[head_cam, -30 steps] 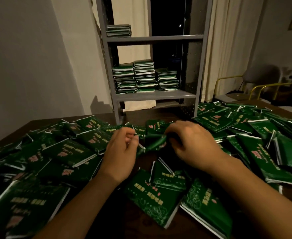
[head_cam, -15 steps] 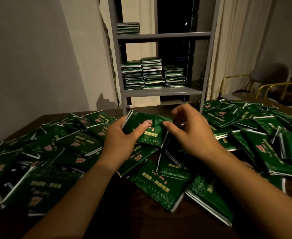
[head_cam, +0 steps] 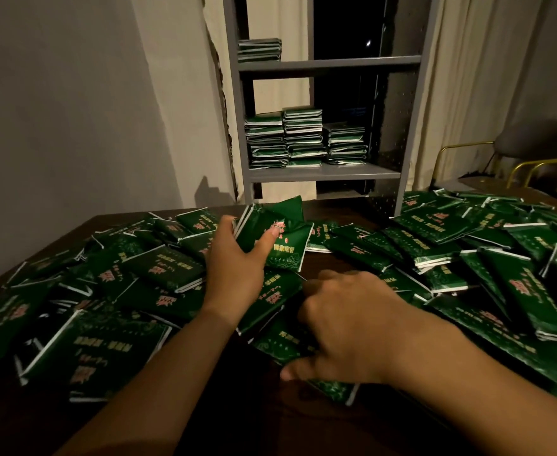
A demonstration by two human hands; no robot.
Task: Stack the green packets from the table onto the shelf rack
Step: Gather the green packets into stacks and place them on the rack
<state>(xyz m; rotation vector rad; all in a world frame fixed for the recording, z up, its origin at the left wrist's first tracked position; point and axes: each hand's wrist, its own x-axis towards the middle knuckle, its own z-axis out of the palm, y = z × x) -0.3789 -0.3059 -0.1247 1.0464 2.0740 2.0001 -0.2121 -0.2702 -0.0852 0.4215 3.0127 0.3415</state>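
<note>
Left hand [head_cam: 234, 264] grips a small bunch of green packets [head_cam: 275, 236], thumb pressed across the printed face, fingers wrapped behind, the bunch lifted clear of the pile and tilted up on edge. Its long axis runs roughly from lower right to upper left, corner pointing toward the shelf rack [head_cam: 323, 174]. That rack stands straight ahead beyond the far edge of the table [head_cam: 336, 209], three stacks already sitting on its lower shelf [head_cam: 303, 139] and a short stack [head_cam: 259, 50] up on the shelf above.

Right hand [head_cam: 346, 327] is down low, nearer the body, fingers curled onto a loose packet [head_cam: 290, 343] in the heap; whether it has actually pinched it, I cannot tell.

So the left hand is the nearer one to the rack and it carries the load. My read: gathering is under way, and the carry goes forward and up, with the bunch needing to be laid flat first.
</note>
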